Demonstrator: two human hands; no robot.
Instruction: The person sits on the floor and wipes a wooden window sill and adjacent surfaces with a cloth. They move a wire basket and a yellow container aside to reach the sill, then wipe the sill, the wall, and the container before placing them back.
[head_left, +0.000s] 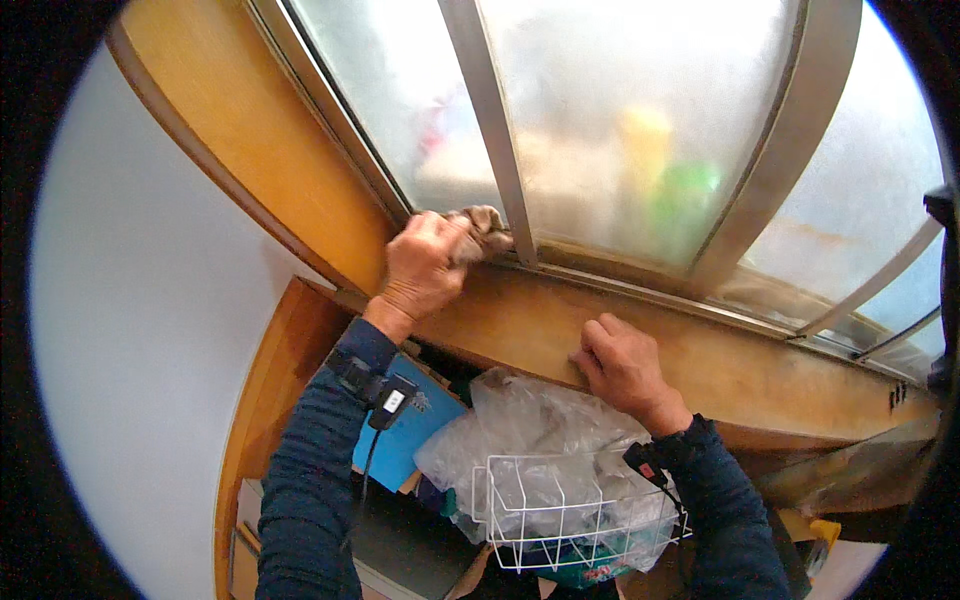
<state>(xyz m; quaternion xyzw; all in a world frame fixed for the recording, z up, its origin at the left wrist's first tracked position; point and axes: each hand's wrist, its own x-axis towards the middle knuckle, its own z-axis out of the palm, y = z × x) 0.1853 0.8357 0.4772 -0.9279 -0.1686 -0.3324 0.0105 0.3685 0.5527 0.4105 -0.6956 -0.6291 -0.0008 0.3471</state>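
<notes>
My left hand (426, 262) grips a crumpled brown-grey cloth (478, 231) at the lower left corner of the window, where the frosted pane (442, 150) meets the metal frame. The cloth touches the bottom rail beside an upright metal bar (495, 127). My right hand (621, 366) rests with curled fingers on the front part of the wooden windowsill (525, 315), to the right of my left hand. No object shows in it. Both wrists wear dark straps with small black devices and cables.
Below the sill are a white wire basket (555, 499), clear plastic bags (525, 420) and a blue flat item (420, 420). An orange wooden window surround (255, 135) and a pale wall (150, 300) stand at the left. Blurred yellow and green shapes show behind the glass.
</notes>
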